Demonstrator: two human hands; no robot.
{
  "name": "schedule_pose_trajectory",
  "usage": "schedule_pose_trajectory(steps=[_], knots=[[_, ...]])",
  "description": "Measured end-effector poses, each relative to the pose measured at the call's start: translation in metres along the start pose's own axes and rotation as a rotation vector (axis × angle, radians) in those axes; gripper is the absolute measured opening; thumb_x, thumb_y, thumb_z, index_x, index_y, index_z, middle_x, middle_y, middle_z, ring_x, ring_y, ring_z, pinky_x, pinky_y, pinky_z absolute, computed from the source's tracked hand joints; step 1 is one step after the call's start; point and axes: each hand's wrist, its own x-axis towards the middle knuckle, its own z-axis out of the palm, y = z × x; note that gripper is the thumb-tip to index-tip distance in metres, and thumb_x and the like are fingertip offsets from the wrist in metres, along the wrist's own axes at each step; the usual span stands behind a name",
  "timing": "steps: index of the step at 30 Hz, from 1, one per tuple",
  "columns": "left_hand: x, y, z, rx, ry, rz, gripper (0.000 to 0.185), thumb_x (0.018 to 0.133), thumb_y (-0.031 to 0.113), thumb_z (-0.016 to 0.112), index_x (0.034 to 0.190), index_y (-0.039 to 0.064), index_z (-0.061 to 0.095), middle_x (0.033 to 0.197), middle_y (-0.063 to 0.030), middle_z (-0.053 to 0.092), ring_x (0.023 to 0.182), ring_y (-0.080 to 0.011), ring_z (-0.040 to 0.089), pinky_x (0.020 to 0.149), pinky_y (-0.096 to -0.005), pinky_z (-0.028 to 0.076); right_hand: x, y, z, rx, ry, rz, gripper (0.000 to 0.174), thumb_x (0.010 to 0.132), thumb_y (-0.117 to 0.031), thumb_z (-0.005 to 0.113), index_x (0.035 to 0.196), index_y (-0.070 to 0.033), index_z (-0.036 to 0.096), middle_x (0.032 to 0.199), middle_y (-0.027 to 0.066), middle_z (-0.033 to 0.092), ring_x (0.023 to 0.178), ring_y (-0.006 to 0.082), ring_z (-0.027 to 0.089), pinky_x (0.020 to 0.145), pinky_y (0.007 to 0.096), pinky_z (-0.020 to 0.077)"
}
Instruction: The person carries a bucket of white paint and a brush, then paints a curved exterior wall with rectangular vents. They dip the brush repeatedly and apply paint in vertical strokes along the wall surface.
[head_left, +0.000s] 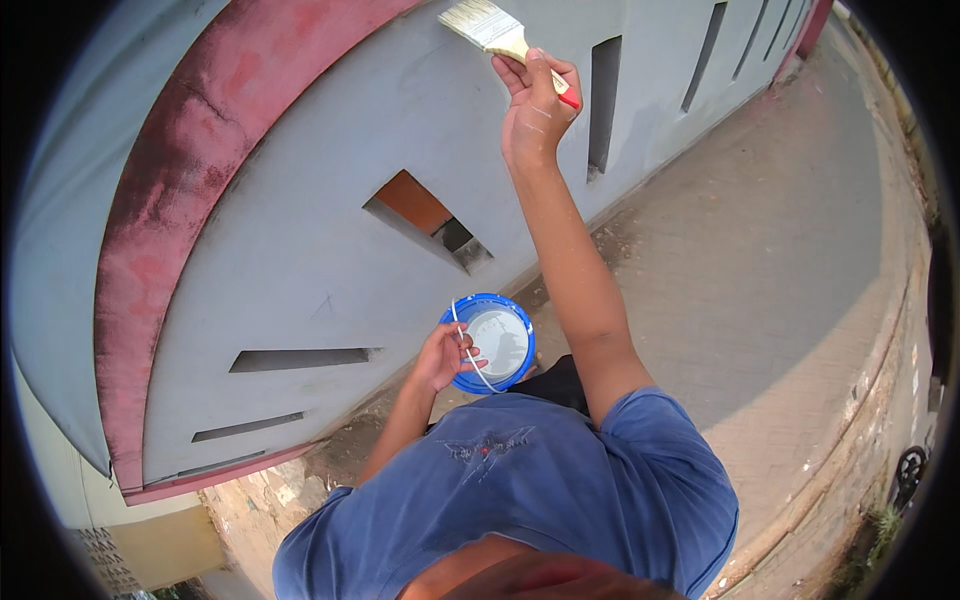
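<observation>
My right hand (538, 101) is raised at the top of the view, gripping the handle of a flat paintbrush (491, 26). The brush has pale bristles, a metal ferrule and a red handle tip. Its bristles point up and left in front of a light grey wall (315, 225); whether they touch it I cannot tell. White streaks mark my right wrist. Lower down, the fingers of my left hand (446, 356) hold the thin white bail handle (474, 358) of a blue plastic bucket (529, 337). White liquid, apparently paint, lies inside the bucket.
A stained pink-red band (202, 135) runs along the wall's upper edge. Narrow slot openings (424, 214) pierce the wall, one showing orange behind it. Paved ground (750, 247), partly shaded, stretches along the wall's foot. A wheel (910, 472) and green plants (881, 529) are at the far right.
</observation>
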Motion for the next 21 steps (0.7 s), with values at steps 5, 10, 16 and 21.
schedule_pose_trajectory(steps=[5,10,16,21], knots=[[0.001,0.0,-0.003,0.003,-0.04,0.004,0.024,0.097,0.033,0.051,0.109,0.013,0.049,0.074,-0.0037,0.052,0.084,-0.0239,0.061,0.087,-0.0568,0.056,0.0,0.021,-0.011,-0.155,-0.024,-0.019,0.011,0.094,-0.005,0.063,0.097,0.0,0.053,0.103,0.0193,0.063,0.09,0.0271,0.071,0.089,0.041,0.0624],[0.003,0.0,-0.003,0.002,-0.013,0.001,0.025,0.095,0.032,0.052,0.109,0.011,0.051,0.074,-0.0042,0.052,0.081,-0.0247,0.06,0.088,-0.058,0.056,-0.033,0.003,-0.07,-0.379,0.292,0.151,0.009,0.094,-0.003,0.061,0.096,0.001,0.053,0.103,0.02,0.062,0.091,0.0273,0.07,0.087,0.0405,0.0631],[0.009,0.001,0.006,-0.002,0.022,0.006,0.027,0.094,0.032,0.053,0.11,0.01,0.053,0.075,-0.0049,0.052,0.081,-0.0255,0.06,0.089,-0.0594,0.055,0.07,-0.025,-0.019,-0.107,0.071,-0.169,0.012,0.093,-0.003,0.062,0.095,0.002,0.05,0.1,0.0209,0.063,0.088,0.0305,0.07,0.088,0.0415,0.0629],[0.015,0.005,0.02,-0.031,0.024,0.006,0.029,0.094,0.034,0.056,0.111,0.011,0.05,0.076,-0.005,0.054,0.082,-0.0255,0.06,0.088,-0.0573,0.056,0.106,-0.025,-0.01,-0.096,0.049,-0.148,0.013,0.093,-0.003,0.062,0.095,0.001,0.05,0.101,0.0207,0.062,0.088,0.031,0.07,0.087,0.0425,0.0632]])
